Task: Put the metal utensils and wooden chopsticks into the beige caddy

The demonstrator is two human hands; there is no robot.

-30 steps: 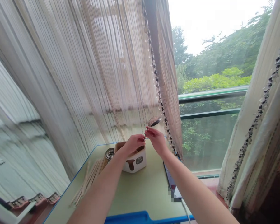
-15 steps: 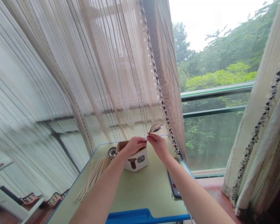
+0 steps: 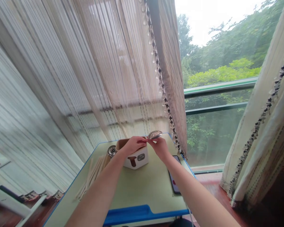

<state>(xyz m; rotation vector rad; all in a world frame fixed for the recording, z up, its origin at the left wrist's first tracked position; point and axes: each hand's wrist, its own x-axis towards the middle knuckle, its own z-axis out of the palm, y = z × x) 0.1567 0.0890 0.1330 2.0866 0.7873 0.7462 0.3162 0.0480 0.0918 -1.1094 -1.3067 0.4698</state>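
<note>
My right hand [image 3: 160, 147] pinches the handle of a metal spoon [image 3: 155, 135], bowl up and to the right, just above a white box-shaped holder [image 3: 137, 159] with a brown inside. My left hand [image 3: 133, 144] rests closed on the holder's top rim, its fingertips meeting the right hand's at the spoon handle. The holder stands at the far end of a pale green table [image 3: 142, 189]. Whether the left fingers grip the spoon or the rim I cannot make out.
A bundle of wooden chopsticks [image 3: 92, 176] lies left of the holder, with a round metal strainer-like object [image 3: 111, 150] beside it. A phone [image 3: 174, 182] lies on the table's right edge. A blue tray edge [image 3: 132, 213] runs along the near side. Curtains hang behind and right.
Both hands and the spoon have come lower, closer to the holder's opening; the spoon sits flatter. The view has shifted a little.
</note>
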